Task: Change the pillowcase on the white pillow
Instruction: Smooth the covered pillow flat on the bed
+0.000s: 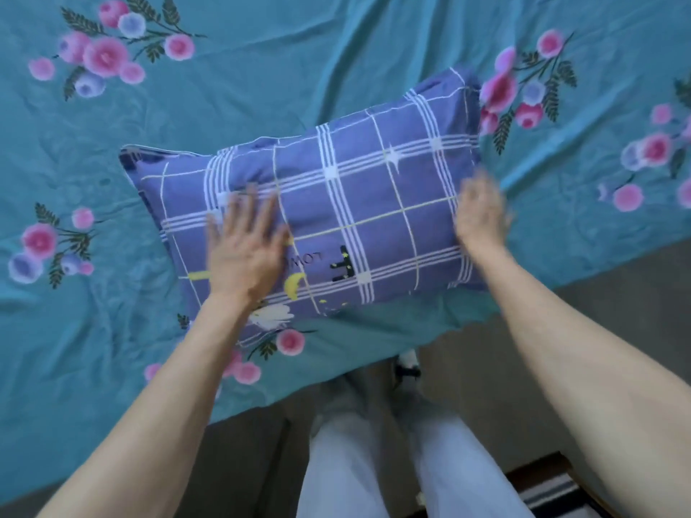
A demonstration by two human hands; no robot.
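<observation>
- Across the middle of the frame, the pillow (336, 203) lies on the bed sheet (261, 87), a teal cloth printed with pink and blue flowers, tilted so its far right corner rises toward the upper right.
- It wears a purple plaid pillowcase (404, 181) with small moon and star prints; no white of the pillow shows.
- Left hand (245, 248) lies flat on the lower left part of the case, fingers spread and straight, pressing rather than gripping.
- Right hand (480, 211) sits at the right edge, blurred; whether it pinches the cloth I cannot tell.
- Judging by its puffed shape, the pillow is probably light and soft, and it would sag if lifted by one corner.
- The case looks thin and loose; a pinch at a corner or seam would likely hold best.
</observation>
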